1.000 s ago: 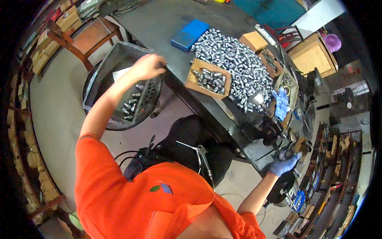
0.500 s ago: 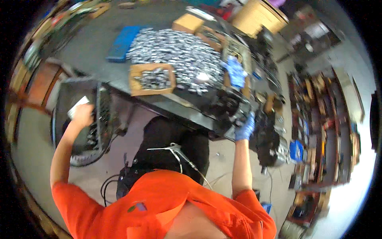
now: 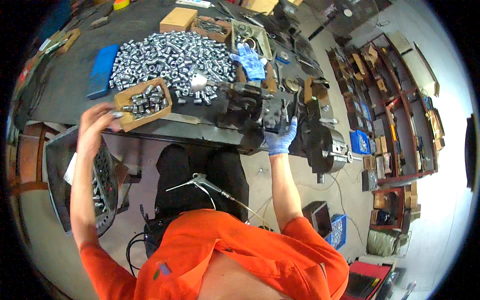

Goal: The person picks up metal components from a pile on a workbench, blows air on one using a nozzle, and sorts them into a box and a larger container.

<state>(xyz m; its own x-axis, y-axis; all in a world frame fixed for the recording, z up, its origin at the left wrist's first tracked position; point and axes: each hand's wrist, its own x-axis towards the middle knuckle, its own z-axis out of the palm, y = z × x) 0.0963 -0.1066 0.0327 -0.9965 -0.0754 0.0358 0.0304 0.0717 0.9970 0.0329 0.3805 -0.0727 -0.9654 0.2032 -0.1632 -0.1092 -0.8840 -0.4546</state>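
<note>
At the left edge of a small open cardboard box (image 3: 159, 114), my bare left hand (image 3: 97, 122) has its fingers drawn together. A small shiny metal fitting shows at its fingertips, partly hidden and blurred. Several metal fittings (image 3: 148, 101) lie inside the box. My right hand (image 3: 281, 140), in a blue-and-white glove, rests at a dark bench machine (image 3: 244, 107) on the table's front edge. Its thumb points up, while its fingers merge with the dark parts there, so their grip is unclear. Behind the box spreads a large pile of fittings (image 3: 170, 57).
A black bin (image 3: 56, 175) with some metal pieces stands under my left forearm. On the table lie a blue tray (image 3: 102, 70), a spare glove (image 3: 251, 62) and a yellow box (image 3: 178, 20). An air blow gun (image 3: 200, 181) hangs before my lap. Shelves (image 3: 395, 120) line the right side.
My left hand has moved from over the black bin up and right to the cardboard box. The view has turned, shifting the table leftward. My right hand stays at the machine.
</note>
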